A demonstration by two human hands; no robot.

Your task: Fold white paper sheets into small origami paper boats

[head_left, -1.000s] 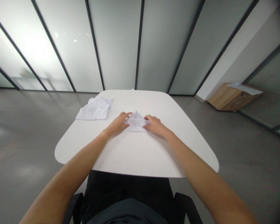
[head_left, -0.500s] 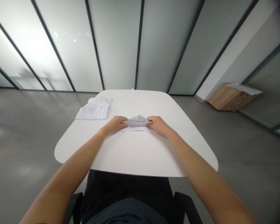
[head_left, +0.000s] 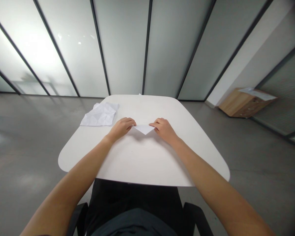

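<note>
A folded sheet of white paper [head_left: 145, 129] is between my two hands over the white table [head_left: 142, 160]. It shows as a small triangle with its point toward me. My left hand [head_left: 125, 126] is closed on the paper's left end, thumb and fingers pinching it. At the opposite end, my right hand [head_left: 163, 128] grips the paper the same way, its thumb along the upper edge. The fingers cover both ends of the paper.
Creased white sheets [head_left: 100, 114] lie at the table's far left edge. A frosted glass wall [head_left: 123, 49] stands behind the table. On the floor to the right is a wooden cabinet [head_left: 243, 103] with papers on top. Chair armrests flank my lap.
The paper has been turned over: its peak pointed away from me before, and a point now faces me. The flat strip along its near side no longer shows. Both hands have shifted slightly away from me.
</note>
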